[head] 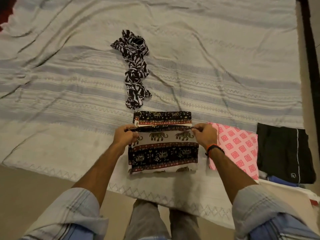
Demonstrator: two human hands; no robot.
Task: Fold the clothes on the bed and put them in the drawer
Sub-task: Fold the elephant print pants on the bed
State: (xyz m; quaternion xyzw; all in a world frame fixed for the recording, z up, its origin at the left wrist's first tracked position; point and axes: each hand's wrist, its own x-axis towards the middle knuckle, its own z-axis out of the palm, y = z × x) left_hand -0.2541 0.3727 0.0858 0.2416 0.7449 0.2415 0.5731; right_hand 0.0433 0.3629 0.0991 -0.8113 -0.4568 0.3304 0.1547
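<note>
Your left hand (125,135) and right hand (204,135) pinched elephant-print garment (162,149) mid-fold; next probably lay the fold flat.

Dark red patch (5,13) clipped by the top-left edge, unidentifiable. Blue cloth (278,181) mostly buried under the black folded garment (285,153). Small logo (293,175) on it too tiny to read. Both sleeves (69,217) cut off at the bottom.
</note>
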